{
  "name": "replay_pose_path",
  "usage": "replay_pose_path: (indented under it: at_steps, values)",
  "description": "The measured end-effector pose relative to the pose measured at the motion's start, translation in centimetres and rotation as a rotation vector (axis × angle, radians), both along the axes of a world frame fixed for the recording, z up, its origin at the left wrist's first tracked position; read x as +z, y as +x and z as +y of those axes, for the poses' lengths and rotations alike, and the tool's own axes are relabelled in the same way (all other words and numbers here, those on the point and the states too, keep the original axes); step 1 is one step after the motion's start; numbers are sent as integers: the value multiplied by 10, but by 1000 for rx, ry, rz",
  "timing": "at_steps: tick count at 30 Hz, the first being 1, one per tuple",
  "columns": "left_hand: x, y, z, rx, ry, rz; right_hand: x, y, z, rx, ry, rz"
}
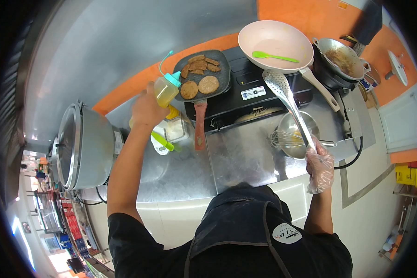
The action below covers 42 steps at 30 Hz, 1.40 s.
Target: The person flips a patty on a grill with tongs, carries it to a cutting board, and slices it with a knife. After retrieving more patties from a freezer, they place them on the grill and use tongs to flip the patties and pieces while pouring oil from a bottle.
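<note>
My bare left hand (149, 109) is wrapped round a squeeze bottle (165, 91) of yellow liquid, tilted with its teal cap towards the grill pan (222, 65). In that dark square pan lie two round patties (208, 85) and several browned strips (198, 65). My right hand (320, 167), in a clear plastic glove, grips the handle of a metal slotted spoon (279, 84). The spoon's perforated head is raised in front of the pale pink frying pan (264, 37). Beneath the spoon handle, a whisk (282, 139) rests in a steel bowl (312, 121).
A black gas stove (245, 109) carries the pans. A green brush (275, 57) lies in the pink pan. To the right stands a used pot (340, 62); to the left, a large cooker (95, 143). A clear container (177, 129) and white scale (160, 147) sit near my left forearm.
</note>
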State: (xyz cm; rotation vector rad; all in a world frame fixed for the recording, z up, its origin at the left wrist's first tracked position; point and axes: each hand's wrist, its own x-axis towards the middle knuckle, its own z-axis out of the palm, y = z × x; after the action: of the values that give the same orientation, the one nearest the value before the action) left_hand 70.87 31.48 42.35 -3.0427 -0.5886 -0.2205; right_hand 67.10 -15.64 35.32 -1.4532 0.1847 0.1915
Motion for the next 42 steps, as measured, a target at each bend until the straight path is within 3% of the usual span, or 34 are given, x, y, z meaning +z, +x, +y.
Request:
replay_pose_path:
  at_steps: [7,17,19,21,23,25,26,27,29,31,33,35,37,40,42]
  values:
    - [-5,8,-19,-16,173,155,-6,-1,-5,-43,54,-2]
    - [-9,14,-22,7,131,194,-12,0,-11,-32,42,3]
    - [-1,9,-23,6,-58,110,-17,1,-10,-30,68,-1]
    - [5,-1,-24,-21,-184,-3,-20,4,-6,-29,-76,70]
    - [8,-20,-26,-47,-315,-110,-15,6,6,-13,-7,97]
    - [9,-44,-32,-4,-486,-331,-3,18,24,195,-122,-37]
    - [5,-59,-33,0,-493,-338,2,29,33,293,-423,-116]
    - [1,-76,-35,100,-514,-404,6,41,43,297,-432,-123]
    - [-12,-115,-34,208,-545,-475,18,64,70,452,-904,-773]
    - [-37,-154,-28,244,-577,-628,40,93,108,494,-952,-625]
    - [-59,-190,-25,273,-594,-739,43,124,131,473,-805,-492]
    - [-84,-220,-16,300,-615,-850,95,138,153,698,-1079,-294]
    - [-113,-247,4,578,-474,-822,74,165,154,649,-973,-537]
    - [-151,-271,39,683,-500,-911,112,174,171,745,-1072,-359]
    - [-173,-278,60,714,-505,-966,131,171,180,633,-1068,2]
